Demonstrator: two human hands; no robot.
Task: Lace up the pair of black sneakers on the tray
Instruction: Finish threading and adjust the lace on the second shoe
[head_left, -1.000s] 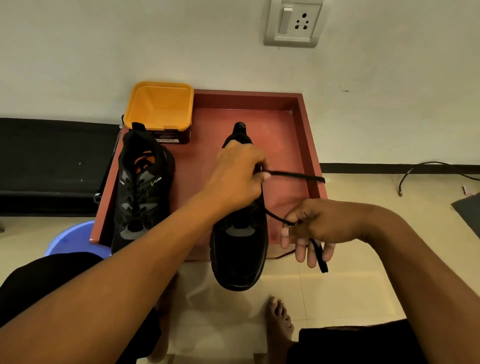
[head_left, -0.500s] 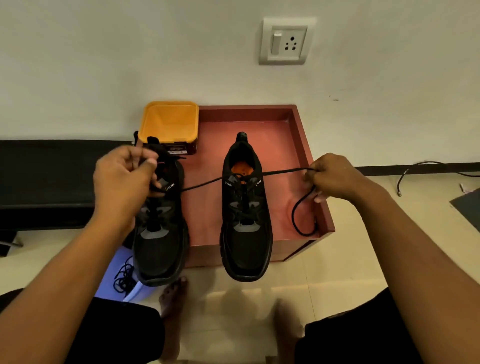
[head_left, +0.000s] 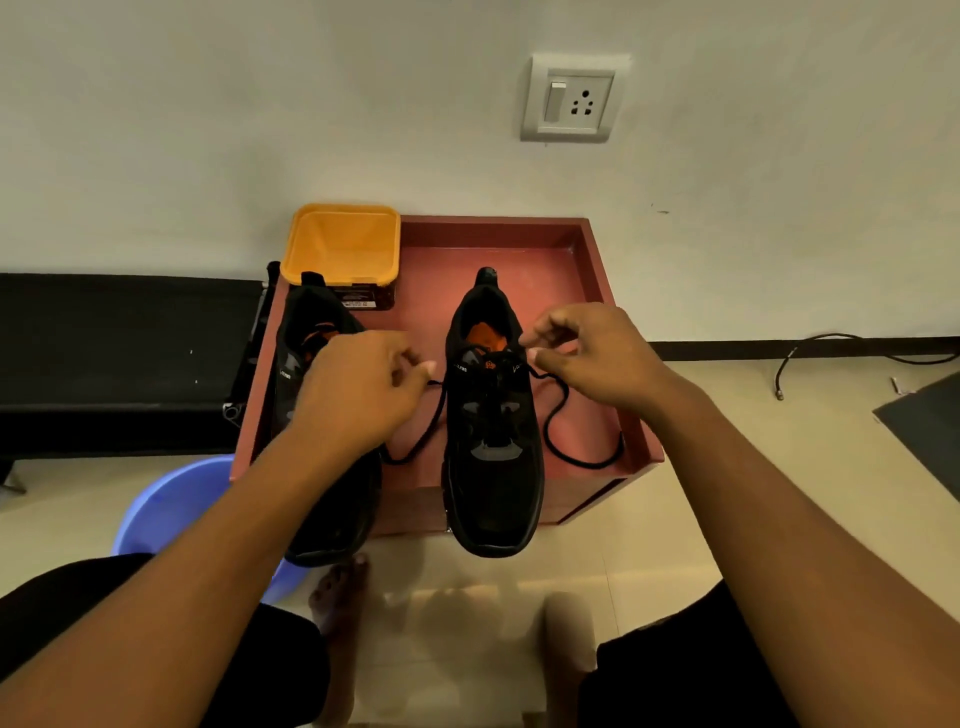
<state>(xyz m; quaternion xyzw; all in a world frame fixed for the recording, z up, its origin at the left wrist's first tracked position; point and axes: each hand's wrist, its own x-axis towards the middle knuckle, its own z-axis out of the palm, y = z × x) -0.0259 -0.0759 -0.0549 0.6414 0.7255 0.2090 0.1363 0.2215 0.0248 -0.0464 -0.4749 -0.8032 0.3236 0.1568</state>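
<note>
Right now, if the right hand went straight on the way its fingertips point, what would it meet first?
The right hand, pinching the lace, points left. It would probably meet the open top of the sneaker right beside it first, though depth is unclear.

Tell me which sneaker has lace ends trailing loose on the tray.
The right sneaker: its lace loops onto the red tray on both sides. The left sneaker, partly behind the left hand, shows no trailing lace.
</note>
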